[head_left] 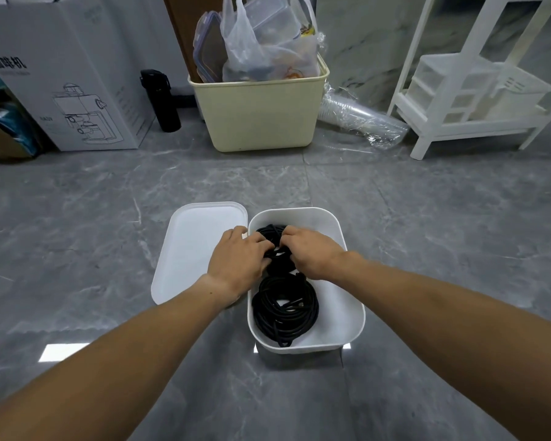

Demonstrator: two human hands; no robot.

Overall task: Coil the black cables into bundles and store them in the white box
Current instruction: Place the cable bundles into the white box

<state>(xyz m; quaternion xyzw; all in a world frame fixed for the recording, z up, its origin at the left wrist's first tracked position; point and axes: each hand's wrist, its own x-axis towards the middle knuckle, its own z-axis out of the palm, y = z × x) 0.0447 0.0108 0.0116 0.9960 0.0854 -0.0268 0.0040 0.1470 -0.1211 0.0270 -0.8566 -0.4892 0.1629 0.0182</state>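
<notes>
The white box [347,300] stands on the grey floor [77,233], and its lid [191,249] lies flat just beside it on the left, touching its wall. Inside the box there are two coiled black cable bundles. The near bundle [285,308] lies free in the front half of the box. The far bundle [269,233] is in the back half, and both hands are on it. The left hand [237,261] reaches over the left rim of the box and its fingers curl around the left side of this bundle. The right hand [310,251] grasps the right side of the same bundle with bent fingers. Behind the box, well apart, stand a beige bin [258,116] full of plastic containers, a black bottle [159,100], a large cardboard carton [67,74] and a white shelf [465,100]
</notes>
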